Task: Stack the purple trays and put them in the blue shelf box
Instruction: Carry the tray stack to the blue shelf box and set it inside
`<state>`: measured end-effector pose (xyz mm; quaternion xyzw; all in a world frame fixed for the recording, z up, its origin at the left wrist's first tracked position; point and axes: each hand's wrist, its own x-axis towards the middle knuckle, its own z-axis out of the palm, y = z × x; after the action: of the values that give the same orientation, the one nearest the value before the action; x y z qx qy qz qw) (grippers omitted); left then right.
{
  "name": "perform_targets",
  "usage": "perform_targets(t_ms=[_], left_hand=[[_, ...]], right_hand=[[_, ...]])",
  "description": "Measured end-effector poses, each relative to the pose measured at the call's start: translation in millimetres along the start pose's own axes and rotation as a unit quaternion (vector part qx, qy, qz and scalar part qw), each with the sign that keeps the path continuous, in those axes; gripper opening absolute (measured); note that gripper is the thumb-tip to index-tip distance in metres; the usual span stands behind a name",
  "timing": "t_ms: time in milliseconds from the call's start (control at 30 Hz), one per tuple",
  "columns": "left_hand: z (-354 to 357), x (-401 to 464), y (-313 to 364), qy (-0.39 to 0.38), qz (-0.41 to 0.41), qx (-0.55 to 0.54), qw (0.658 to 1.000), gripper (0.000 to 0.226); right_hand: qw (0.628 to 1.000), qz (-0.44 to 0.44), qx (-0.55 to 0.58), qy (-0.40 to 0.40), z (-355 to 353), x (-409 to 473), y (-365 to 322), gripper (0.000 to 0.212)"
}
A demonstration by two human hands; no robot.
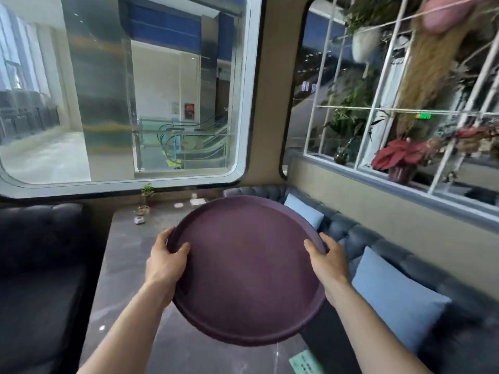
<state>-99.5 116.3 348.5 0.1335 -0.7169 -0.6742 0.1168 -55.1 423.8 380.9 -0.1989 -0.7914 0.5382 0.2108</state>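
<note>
A round purple tray (247, 268) fills the middle of the head view, held above a grey table (127, 271). My left hand (166, 261) grips its left rim, thumb on the inside. On the opposite rim, my right hand (328, 261) holds it the same way. Whether more than one tray is in the stack I cannot tell. No blue shelf box is in view.
Dark tufted sofas flank the table, the left one (40, 265) and the right one (378, 244) with light blue cushions (397, 298). A small plant in a glass (144, 201), a small jar and cards sit at the table's far end. A green card (305, 363) lies near me.
</note>
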Motion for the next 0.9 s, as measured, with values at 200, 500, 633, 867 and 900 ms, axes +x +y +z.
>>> perform_targets(t_ms=[200, 500, 633, 867, 900], left_hand=[[120, -70, 5, -0.109, 0.011, 0.013, 0.994, 0.053], [305, -201, 10, -0.334, 0.029, 0.028, 0.942, 0.056], [378, -277, 12, -0.44, 0.036, 0.029, 0.897, 0.051], [460, -403, 4, -0.617, 0.054, 0.023, 0.785, 0.052], [464, -424, 7, -0.638, 0.057, 0.022, 0.768, 0.049]], right_hand=[[0.993, 0.062, 0.012, 0.104, -138, -9, 55, 0.062], [0.929, 0.14, -0.018, 0.341, -337, -79, 124, 0.06], [0.869, 0.184, -0.067, 0.454, -409, -134, 143, 0.046], [0.746, 0.227, -0.056, 0.624, -475, -251, 152, 0.043], [0.724, 0.234, -0.053, 0.646, -478, -269, 152, 0.046]])
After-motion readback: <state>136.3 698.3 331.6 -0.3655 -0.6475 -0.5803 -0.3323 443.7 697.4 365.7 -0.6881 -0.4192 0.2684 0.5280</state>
